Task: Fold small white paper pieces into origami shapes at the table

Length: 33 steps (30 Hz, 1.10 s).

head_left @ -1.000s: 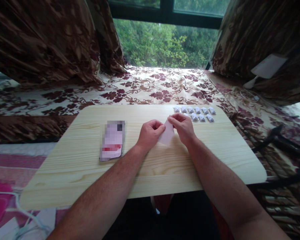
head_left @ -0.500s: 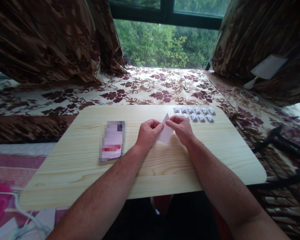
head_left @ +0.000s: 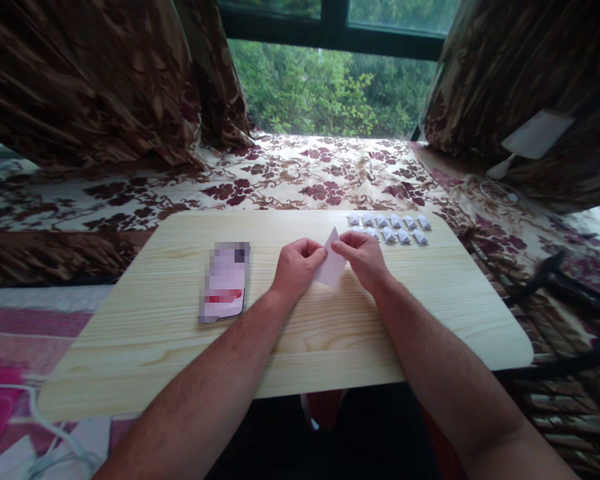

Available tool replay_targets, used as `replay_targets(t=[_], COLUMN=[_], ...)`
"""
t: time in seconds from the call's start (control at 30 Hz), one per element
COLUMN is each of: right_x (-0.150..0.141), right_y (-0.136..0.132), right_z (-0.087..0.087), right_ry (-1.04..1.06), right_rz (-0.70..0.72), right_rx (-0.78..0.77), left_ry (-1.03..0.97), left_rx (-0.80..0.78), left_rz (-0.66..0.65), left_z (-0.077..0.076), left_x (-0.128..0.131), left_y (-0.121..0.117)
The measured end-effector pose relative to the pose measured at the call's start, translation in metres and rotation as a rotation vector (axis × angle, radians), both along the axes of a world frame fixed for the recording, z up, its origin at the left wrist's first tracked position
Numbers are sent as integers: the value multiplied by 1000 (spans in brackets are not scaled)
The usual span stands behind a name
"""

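Between my two hands, a small sheet of white paper [head_left: 331, 268] is held just above the table, its pointed tip toward the window. My left hand [head_left: 300, 263] pinches its left edge, fingers curled under. My right hand [head_left: 361, 253] grips the upper right edge with thumb and bent fingers. Beyond the right hand, several small folded white paper pieces [head_left: 396, 220] lie in two rows near the table's far edge; the hand partly covers the nearer row.
The pale wood-grain table [head_left: 170, 380] has rounded corners. On its left lies a phone [head_left: 225, 280], partly blurred out by pixels. A white lamp [head_left: 537, 133] stands at the right, by the curtain. A white cable [head_left: 33, 400] and loose papers are at the lower left.
Over the first half second my right hand's fingers slid down from the paper's upper corner, baring its tip, and the paper shifted slightly. Since then almost nothing has moved.
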State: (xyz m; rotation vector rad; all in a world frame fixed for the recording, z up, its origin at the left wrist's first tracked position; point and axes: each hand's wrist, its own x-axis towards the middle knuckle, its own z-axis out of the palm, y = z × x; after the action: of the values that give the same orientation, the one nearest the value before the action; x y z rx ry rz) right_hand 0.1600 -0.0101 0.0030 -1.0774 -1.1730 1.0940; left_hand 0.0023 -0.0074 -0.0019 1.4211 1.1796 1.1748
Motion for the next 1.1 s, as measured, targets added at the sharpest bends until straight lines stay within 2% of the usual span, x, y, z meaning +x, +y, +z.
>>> replay_targets(t=[0.27, 0.9, 1.1], right_x=[0, 1, 1], right_y=[-1, -1, -1], right_z=[1, 1, 1], right_ry=[-9, 42, 105], right_rz=[-34, -85, 18], right_rx=[15, 29, -21], left_ry=[-17, 15, 22], left_rx=[1, 0, 6], left_rz=[-9, -64, -59], left_z=[-2, 5, 7], left_x=[0, 1, 1], left_y=[1, -2, -4])
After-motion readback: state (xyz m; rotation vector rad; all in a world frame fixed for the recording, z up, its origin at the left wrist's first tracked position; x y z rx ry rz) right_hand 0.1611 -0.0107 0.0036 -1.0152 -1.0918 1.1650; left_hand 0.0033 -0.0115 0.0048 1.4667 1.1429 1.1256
